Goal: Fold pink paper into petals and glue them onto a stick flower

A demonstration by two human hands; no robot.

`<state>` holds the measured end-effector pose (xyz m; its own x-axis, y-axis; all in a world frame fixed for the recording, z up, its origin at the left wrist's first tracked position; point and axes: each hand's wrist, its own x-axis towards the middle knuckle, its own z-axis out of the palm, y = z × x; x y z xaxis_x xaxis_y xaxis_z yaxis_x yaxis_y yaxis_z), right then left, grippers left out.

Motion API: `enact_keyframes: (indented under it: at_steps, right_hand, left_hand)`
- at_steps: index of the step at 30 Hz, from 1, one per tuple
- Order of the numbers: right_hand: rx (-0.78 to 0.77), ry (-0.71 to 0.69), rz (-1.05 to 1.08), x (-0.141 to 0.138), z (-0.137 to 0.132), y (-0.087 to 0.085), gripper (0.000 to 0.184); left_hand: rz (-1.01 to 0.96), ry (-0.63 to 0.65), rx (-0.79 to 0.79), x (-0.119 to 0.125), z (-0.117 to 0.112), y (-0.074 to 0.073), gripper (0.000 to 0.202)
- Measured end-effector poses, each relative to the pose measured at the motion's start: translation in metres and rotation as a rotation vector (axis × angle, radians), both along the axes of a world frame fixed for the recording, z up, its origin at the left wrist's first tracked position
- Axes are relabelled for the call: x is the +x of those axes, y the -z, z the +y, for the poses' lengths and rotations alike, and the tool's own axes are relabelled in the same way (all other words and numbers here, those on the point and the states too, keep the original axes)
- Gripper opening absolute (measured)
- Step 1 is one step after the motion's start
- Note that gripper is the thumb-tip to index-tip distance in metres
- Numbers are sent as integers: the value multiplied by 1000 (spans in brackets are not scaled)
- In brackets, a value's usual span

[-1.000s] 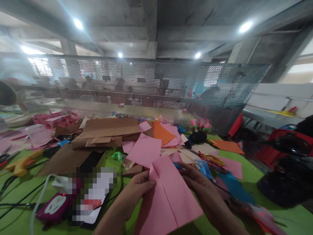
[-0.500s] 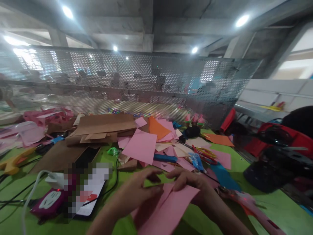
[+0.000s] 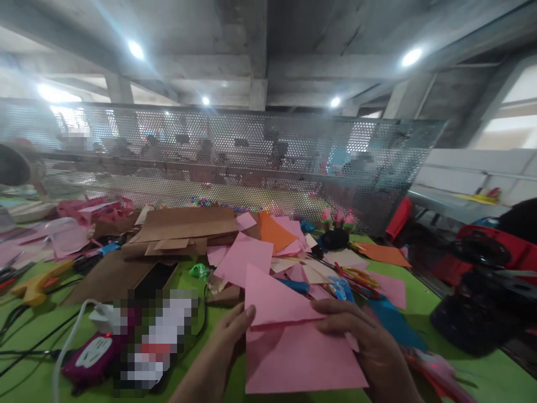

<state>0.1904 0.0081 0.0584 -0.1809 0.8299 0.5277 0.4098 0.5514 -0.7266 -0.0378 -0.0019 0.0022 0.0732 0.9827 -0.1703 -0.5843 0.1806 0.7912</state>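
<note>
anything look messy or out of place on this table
Yes. Behind the pink sheet held by the left hand and right hand, loose paper scraps lie strewn in an overlapping heap, brown card pieces are stacked askew, and cables trail across the green table at the left.

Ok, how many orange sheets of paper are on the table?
2. One orange sheet sits in the paper pile mid-table; the other orange sheet lies flat farther right. More may be hidden under the pile.

My paper (image 3: 293,352) is plain pink, the table (image 3: 25,380) is bright green, the cardboard (image 3: 184,221) is brown, one sheet (image 3: 272,232) is orange, and the grey screen (image 3: 251,157) has small round holes.
</note>
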Motion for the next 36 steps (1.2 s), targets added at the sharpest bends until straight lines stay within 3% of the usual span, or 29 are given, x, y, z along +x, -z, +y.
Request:
enact_keyframes:
  at_steps: [3, 8, 18, 21, 27, 31, 36]
  right_hand:
    - [3, -59, -27, 0, 8, 11, 3]
    - [21, -124, -88, 3, 13, 32, 26]
    - [-71, -168, -50, 3, 15, 33, 23]
    - [-175, -115, 62, 1, 16, 35, 20]
    - [-445, 33, 226, -4, 18, 44, 35]
    - [-423, 162, 254, -8, 19, 46, 38]
    - [-388, 213, 220, -10, 19, 45, 34]
  left_hand:
    - [-26, 33, 19, 0, 12, -1, 48]
    - [11, -31, 27, -3, 17, 9, 45]
    - [-55, 49, -34, -6, 3, 6, 42]
    - [-28, 50, -30, -4, 2, 6, 40]
    - [55, 63, -36, 0, 4, 8, 50]
    - [22, 81, 1, 4, 7, 17, 52]
    - [-84, 116, 19, 7, 5, 22, 55]
